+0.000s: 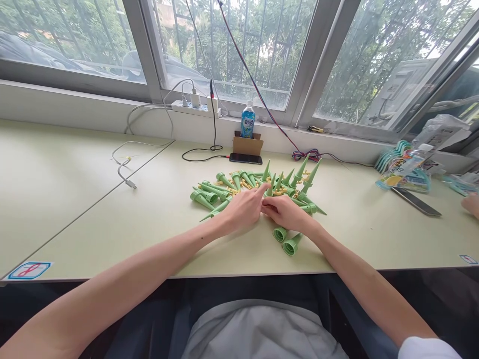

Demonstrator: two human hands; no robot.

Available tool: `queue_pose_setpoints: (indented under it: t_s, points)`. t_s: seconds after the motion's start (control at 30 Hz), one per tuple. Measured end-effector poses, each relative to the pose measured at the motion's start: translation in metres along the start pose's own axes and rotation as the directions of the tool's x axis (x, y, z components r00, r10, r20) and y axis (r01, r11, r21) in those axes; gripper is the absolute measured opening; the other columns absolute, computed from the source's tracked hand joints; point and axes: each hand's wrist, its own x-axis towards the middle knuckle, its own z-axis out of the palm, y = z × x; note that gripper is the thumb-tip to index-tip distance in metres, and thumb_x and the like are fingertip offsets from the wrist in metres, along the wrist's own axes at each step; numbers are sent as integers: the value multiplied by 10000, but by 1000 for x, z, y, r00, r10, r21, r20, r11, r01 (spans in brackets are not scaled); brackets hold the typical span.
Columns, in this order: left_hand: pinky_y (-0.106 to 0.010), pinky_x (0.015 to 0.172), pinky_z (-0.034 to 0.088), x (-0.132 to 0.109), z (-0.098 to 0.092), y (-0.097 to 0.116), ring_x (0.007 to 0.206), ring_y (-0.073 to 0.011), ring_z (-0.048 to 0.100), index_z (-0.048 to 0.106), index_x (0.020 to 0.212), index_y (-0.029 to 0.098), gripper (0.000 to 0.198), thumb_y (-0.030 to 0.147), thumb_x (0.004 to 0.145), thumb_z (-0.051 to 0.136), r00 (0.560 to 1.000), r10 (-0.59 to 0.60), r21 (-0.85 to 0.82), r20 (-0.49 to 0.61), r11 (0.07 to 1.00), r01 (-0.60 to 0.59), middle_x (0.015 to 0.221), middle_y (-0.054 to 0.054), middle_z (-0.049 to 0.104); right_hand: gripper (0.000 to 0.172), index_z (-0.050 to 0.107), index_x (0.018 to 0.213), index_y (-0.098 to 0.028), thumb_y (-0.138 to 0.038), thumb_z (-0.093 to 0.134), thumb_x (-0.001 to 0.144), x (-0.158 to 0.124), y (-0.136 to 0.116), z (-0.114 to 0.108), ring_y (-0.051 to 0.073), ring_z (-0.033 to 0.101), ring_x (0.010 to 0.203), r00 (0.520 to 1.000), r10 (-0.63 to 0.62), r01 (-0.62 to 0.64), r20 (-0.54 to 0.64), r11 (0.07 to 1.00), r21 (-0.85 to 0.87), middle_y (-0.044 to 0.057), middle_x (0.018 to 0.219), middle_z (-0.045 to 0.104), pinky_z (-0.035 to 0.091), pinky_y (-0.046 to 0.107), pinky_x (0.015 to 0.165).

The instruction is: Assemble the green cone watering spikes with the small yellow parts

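Observation:
My left hand and my right hand meet at the front of a heap of green plastic plant-watering spikes. Both hands are closed, with fingertips pressed together. Whatever they grip is small or hidden behind the fingers. Several cone-shaped spikes stand upright just behind the hands, and others lie on their sides to the left. Small yellow plastic pieces are scattered among them. Close below my right hand, two green spikes lie with their hollow threaded ends facing me.
Behind the heap lie a black phone on a cable and a blue bottle in a cardboard box. To the right are another phone, green hangers and a clear bottle. Another person's hand shows at the right edge.

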Motion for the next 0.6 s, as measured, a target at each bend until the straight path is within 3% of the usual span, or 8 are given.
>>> queue_pose_setpoints:
  t_s: [0.6]
  points:
    - [-275, 615, 405, 1, 0, -3, 664, -193, 604, 418, 1316, 175, 371, 242, 975, 289, 993, -40, -79, -110, 996, 31, 749, -30, 633, 281, 525, 751, -193, -252, 400, 995, 0, -5, -3, 113, 462, 550, 1000, -2, 3, -27, 999, 43, -11, 625, 564, 340, 238, 584]
